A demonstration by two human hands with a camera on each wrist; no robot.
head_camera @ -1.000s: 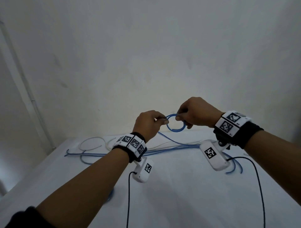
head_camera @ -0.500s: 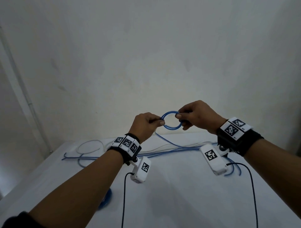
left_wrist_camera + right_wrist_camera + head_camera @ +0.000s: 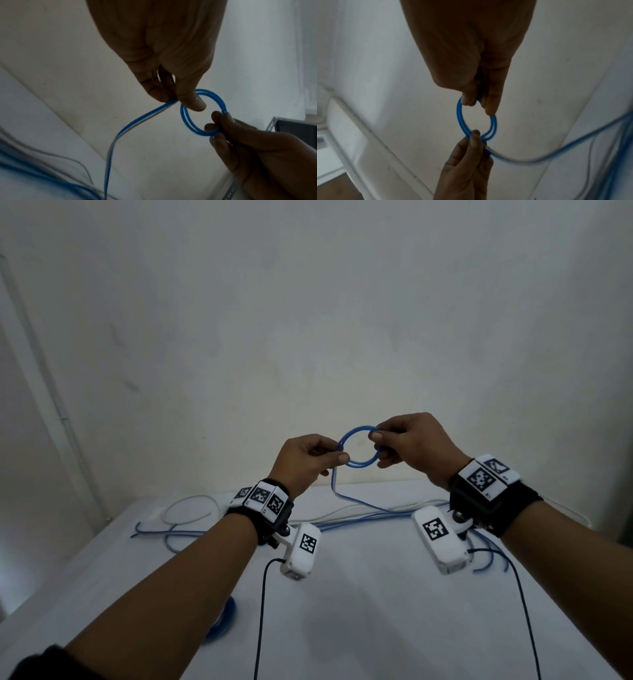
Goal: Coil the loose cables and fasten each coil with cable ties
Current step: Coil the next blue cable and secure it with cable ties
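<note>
A small blue cable coil [image 3: 356, 463] of a few turns hangs in the air above the white table [image 3: 359, 611]. My left hand [image 3: 337, 457] pinches its left side between thumb and forefinger, where the loose cable tail [image 3: 342, 494] drops toward the table. My right hand [image 3: 375, 436] pinches the coil's right side. In the left wrist view the coil [image 3: 187, 121] shows two strands side by side, and the tail [image 3: 123, 134] runs down blue and pale. The right wrist view shows the coil [image 3: 459, 119] between both hands' fingertips.
Loose blue and white cables [image 3: 191, 529] lie across the back of the table. A blue roll [image 3: 222, 621] sits near my left forearm. Black camera leads [image 3: 262, 611] hang from both wrists. A dark metal-framed object [image 3: 295, 129] stands at the right.
Both hands have risen with the coil, lifting it higher above the table. The coil looks slightly larger and its tail now hangs down longer from my left hand.
</note>
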